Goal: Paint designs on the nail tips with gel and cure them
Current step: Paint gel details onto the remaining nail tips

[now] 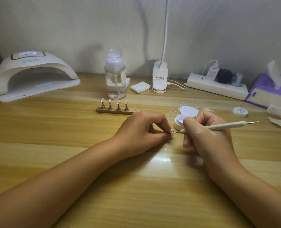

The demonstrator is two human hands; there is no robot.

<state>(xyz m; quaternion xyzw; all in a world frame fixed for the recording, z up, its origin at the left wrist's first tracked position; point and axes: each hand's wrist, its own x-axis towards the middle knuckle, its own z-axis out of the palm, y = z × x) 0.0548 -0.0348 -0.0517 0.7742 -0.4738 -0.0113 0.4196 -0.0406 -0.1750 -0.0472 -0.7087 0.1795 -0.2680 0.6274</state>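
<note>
My left hand (141,127) pinches a pink nail tip (171,131). My right hand (207,137) grips the dotting pen (227,126), lying sideways, thin point aimed left at it.

Tissue box (266,92) — right end off-frame

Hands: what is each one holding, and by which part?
Left hand pinches the pink nail tip at its base; right hand grips the dotting pen near its working tip.
</note>
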